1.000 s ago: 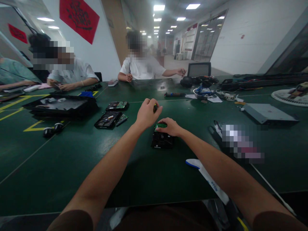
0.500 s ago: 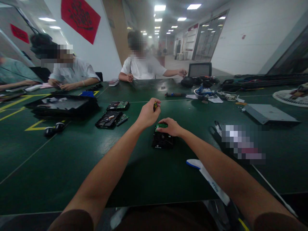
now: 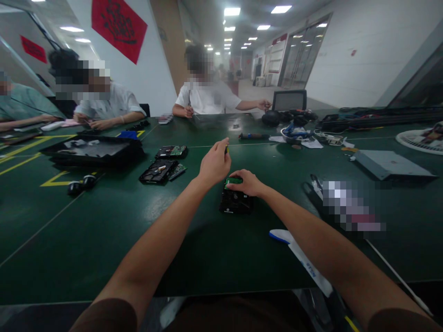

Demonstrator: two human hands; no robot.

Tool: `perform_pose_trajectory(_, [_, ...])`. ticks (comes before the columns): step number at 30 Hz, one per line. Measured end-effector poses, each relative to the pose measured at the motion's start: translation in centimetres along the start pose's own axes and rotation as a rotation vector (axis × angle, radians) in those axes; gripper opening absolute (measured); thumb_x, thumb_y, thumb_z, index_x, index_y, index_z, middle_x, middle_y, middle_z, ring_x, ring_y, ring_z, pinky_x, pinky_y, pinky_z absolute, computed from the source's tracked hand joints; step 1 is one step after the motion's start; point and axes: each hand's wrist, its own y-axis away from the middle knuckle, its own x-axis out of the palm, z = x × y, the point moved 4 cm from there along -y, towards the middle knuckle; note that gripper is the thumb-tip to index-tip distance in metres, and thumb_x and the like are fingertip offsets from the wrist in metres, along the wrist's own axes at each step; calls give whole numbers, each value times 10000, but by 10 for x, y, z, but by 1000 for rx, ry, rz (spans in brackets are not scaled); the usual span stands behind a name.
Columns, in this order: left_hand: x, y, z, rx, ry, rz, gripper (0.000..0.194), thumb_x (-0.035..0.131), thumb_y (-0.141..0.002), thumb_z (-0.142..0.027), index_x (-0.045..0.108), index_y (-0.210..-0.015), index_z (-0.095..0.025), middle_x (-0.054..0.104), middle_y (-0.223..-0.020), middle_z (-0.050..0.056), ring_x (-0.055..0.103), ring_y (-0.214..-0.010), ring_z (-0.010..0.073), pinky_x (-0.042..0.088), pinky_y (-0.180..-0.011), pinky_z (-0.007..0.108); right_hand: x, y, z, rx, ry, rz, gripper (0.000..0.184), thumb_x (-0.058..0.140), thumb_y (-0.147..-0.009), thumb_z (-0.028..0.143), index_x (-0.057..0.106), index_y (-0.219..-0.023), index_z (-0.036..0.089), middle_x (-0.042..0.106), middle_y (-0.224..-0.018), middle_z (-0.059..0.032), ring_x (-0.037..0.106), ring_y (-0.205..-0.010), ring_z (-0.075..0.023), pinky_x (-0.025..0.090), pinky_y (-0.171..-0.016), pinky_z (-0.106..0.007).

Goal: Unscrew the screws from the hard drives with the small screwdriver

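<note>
On the green table in front of me lies a black hard drive, with a green circuit board at its far end. My right hand holds the drive from the right, thumb across the board and fingers curled over the far edge. Just beyond and to the left, my left hand is closed around a screwdriver; only a bit of its yellow and black handle shows. The blade is hidden, so I cannot tell whether it touches the drive.
To the left lie an opened drive, a loose circuit board, another drive and a black tray. At right are a grey metal box and a white-blue strip. Co-workers sit across the table.
My left hand has turned slightly around the screwdriver, its handle showing more half a second ago and less now. The right hand keeps its hold on the drive. The view shifts a little.
</note>
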Motion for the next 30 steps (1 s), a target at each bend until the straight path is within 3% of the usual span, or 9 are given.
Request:
perform_pose_trajectory(8, [-4,2,0,52,-183,-38,437,624,-938,-226,594,-1371,-268,552,-1337,130,517,-1242,312,514,-1044,477,1,0,-1,9,12,0,524,721,-836,660,722,-1215,298,697,-1225,-76,631,-1155,-290,496,-972,-436])
perform_pose_trajectory(12, [-3,2,-1,110,-227,7,512,538,-959,-135,523,-1456,-254,595,-1413,114,523,-1317,304,491,-1092,454,1,1,-1,-1,16,-5,535,716,-839,667,720,-1221,291,691,-1234,-81,625,-1159,-292,491,-974,-430])
perform_pose_trajectory(16, [-2,2,-1,3,-253,60,500,547,-993,-229,440,-1481,-230,543,-1532,112,565,-1346,310,497,-1078,439,0,1,0,6,26,-4,530,708,-845,666,718,-1219,292,697,-1233,-73,629,-1163,-290,495,-963,-419])
perform_pose_trajectory(22, [-3,2,3,-174,-218,27,468,635,-972,-413,435,-1330,-186,713,-1238,177,728,-1054,341,553,-883,425,-1,3,2,-4,7,-11,504,720,-844,637,725,-1200,282,714,-1229,-67,646,-1153,-291,505,-959,-415])
perform_pose_trajectory(26, [-1,0,7,-150,-97,-27,390,688,-940,-362,459,-1223,-224,733,-1085,113,733,-929,280,548,-832,390,-2,3,3,-13,-7,-18,502,729,-838,635,731,-1191,278,718,-1240,-68,654,-1154,-295,511,-958,-421])
perform_pose_trajectory(30, [-3,-2,6,-62,3,-65,303,670,-926,-233,510,-1184,-239,695,-1126,91,694,-940,235,541,-846,376,-3,3,3,-10,-14,-14,506,728,-838,640,735,-1194,279,720,-1236,-74,657,-1153,-295,516,-956,-424])
